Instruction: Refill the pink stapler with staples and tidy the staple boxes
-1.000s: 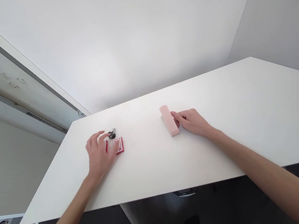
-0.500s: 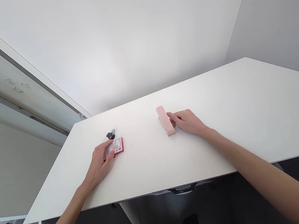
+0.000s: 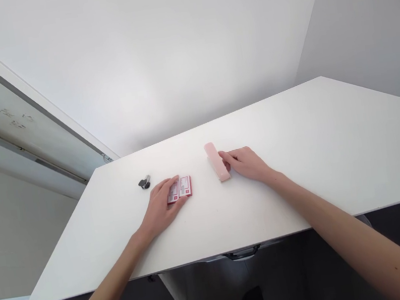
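Note:
On the white table, my left hand (image 3: 160, 207) is closed around two small red-and-white boxes (image 3: 185, 186) with printed labels, lying side by side. Thumb and fingers press on their near and far edges. A pink stapler (image 3: 217, 161) stands to the right of the boxes, its long side pointing away from me. My right hand (image 3: 244, 162) grips the stapler's right side, the thumb against it and the other fingers curled, partly hidden below. Left of the boxes lies a small black object with a metal part (image 3: 145, 182), touched by neither hand.
The white table (image 3: 298, 155) ends in front of me, with a black handle (image 3: 242, 253) below its near edge. Behind it rises a white wall (image 3: 184, 47), and a grey wall (image 3: 372, 19) stands at the right. A glass-like panel (image 3: 22, 116) is at the left.
My left hand has slid the boxes to the right across the table, away from the black object and closer to the stapler. My right hand stays on the stapler. The view has shifted slightly.

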A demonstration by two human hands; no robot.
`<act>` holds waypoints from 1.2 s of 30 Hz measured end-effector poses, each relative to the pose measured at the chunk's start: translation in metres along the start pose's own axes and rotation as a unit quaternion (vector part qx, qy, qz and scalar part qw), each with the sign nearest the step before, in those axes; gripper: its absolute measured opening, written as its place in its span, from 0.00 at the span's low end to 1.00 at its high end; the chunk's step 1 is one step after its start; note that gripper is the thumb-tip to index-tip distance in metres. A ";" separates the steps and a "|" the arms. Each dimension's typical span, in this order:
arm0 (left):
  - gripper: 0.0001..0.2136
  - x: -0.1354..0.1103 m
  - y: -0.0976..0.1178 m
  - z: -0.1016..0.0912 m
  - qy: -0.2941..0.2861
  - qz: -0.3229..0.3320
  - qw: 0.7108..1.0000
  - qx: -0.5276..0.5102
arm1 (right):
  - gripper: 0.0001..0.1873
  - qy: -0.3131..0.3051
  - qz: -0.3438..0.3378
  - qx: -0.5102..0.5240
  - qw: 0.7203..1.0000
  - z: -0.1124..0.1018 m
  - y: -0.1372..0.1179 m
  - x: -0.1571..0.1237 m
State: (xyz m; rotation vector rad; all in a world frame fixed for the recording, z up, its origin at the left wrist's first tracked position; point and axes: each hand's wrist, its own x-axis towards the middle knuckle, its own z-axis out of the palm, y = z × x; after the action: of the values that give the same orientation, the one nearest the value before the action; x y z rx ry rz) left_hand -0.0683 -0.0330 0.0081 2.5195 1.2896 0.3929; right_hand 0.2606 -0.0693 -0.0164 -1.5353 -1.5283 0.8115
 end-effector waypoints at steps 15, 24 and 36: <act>0.33 0.023 0.038 0.022 -0.030 0.059 0.992 -0.108 | 0.35 -0.040 -0.008 0.006 0.999 0.002 -0.006 -0.002; 0.33 0.018 0.018 0.016 -0.042 0.019 0.990 -0.131 | 0.39 -0.067 0.015 0.035 0.997 -0.001 -0.007 -0.001; 0.37 0.031 0.024 0.014 0.035 0.030 0.988 -0.150 | 0.43 -0.065 0.027 0.067 0.995 -0.002 -0.007 -0.001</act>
State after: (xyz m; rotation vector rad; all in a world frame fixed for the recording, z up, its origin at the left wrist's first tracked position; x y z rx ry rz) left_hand -0.0278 -0.0233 0.0073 2.3113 1.0860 0.6424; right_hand 0.2591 -0.0708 -0.0092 -1.4542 -1.4977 1.0410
